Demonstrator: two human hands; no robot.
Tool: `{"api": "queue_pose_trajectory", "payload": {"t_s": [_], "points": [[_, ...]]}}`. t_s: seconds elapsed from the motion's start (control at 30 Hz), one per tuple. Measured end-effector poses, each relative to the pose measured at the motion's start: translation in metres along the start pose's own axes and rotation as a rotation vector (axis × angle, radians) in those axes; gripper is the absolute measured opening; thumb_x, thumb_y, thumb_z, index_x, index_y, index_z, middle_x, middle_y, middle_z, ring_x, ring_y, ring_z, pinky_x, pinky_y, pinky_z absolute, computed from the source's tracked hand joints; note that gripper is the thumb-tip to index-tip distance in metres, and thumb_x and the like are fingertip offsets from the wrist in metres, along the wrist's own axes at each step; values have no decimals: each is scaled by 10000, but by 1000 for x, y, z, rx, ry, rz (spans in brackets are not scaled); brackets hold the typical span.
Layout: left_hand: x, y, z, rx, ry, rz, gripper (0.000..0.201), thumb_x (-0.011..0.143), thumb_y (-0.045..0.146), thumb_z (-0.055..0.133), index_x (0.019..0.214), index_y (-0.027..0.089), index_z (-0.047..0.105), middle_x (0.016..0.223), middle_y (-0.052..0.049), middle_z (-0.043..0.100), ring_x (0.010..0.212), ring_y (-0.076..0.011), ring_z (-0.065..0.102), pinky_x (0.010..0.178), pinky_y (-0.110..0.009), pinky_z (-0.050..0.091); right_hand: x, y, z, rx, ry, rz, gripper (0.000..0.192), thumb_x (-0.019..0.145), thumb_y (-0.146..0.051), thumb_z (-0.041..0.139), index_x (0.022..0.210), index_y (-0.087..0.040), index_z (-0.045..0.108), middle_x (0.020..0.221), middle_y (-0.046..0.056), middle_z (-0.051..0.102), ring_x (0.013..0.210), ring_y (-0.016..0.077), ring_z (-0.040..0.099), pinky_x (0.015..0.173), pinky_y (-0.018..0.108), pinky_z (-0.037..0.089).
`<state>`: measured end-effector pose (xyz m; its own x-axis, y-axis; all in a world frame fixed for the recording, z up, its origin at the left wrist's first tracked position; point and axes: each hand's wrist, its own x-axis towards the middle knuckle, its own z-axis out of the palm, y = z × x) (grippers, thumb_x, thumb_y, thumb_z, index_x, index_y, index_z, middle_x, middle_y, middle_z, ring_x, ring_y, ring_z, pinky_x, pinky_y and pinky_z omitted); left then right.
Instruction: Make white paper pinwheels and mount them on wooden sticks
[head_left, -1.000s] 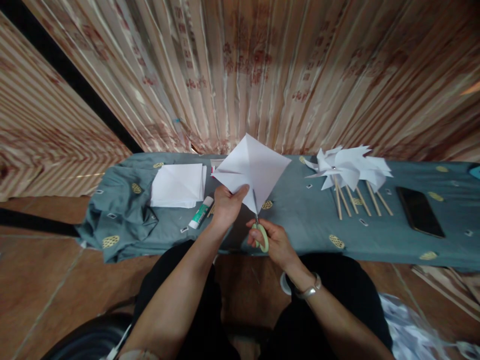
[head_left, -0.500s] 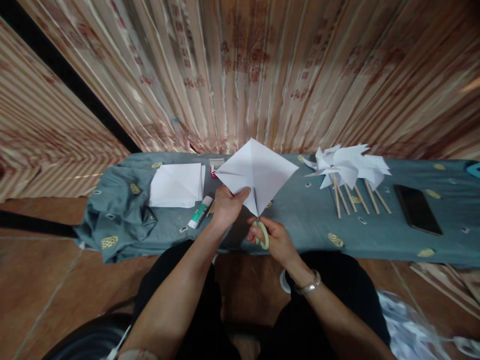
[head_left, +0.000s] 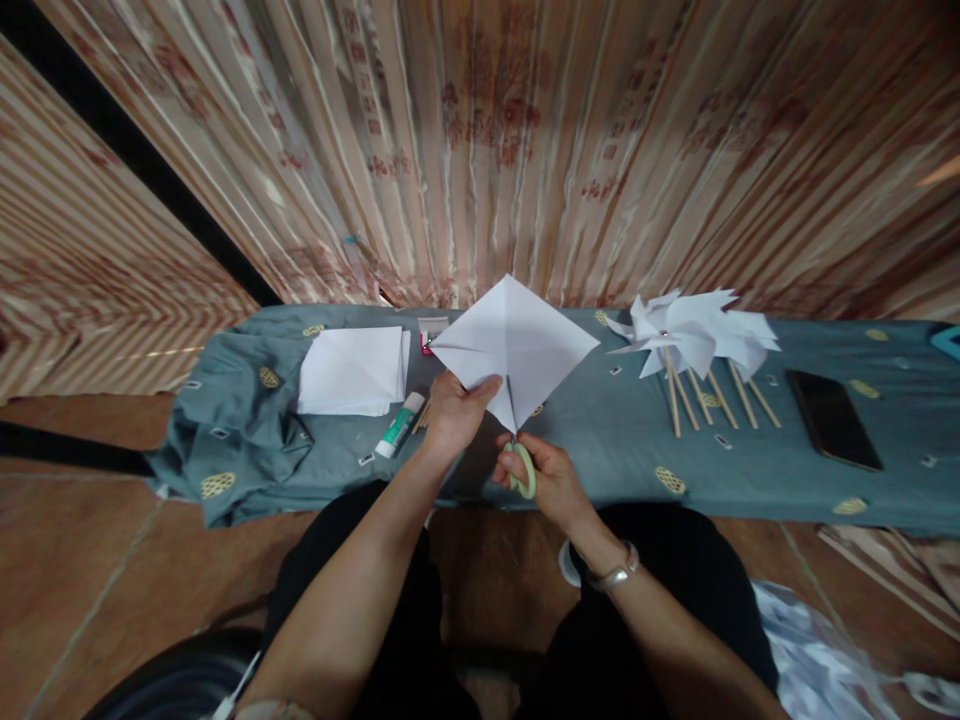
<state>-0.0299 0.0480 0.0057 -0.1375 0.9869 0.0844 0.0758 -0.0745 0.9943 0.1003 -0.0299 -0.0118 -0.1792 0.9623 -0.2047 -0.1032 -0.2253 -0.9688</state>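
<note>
A square sheet of white paper [head_left: 536, 340] is held up corner-on above the cloth, creased down its middle. My left hand [head_left: 459, 408] grips it by its lower left edge, thumb on top. A slit shows in the paper near the left corner, and a dark line runs up from the bottom corner. My right hand [head_left: 544, 470] is closed round the light green handles of the scissors [head_left: 527, 478], whose blades meet the paper at the bottom corner; how far apart the blades are is hard to see.
On the patterned green cloth [head_left: 600, 450] are a stack of white paper [head_left: 351, 370], a glue stick [head_left: 400, 425] and a small red item [head_left: 427, 342] at left. Paper pinwheels [head_left: 694, 335] on wooden sticks and a black phone [head_left: 834, 420] lie at right. A curtain [head_left: 480, 150] hangs behind.
The paper has tilted very slightly, its top corner shifting a little to the right. Both hands keep nearly the same place and hold.
</note>
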Motion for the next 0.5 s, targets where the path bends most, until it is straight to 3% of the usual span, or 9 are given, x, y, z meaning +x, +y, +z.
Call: {"api": "queue_pose_trajectory", "payload": {"t_s": [0.5], "points": [[-6,9,2,6,-49,-3,116,656,242,688,659,135,643,661,-17,663,617,-153,587,575,-239,445,1,-3,-1,24,32,-1,499,607,-626,759,783,-175,637,567,-17,643,487,92,537,488,218,436]]}}
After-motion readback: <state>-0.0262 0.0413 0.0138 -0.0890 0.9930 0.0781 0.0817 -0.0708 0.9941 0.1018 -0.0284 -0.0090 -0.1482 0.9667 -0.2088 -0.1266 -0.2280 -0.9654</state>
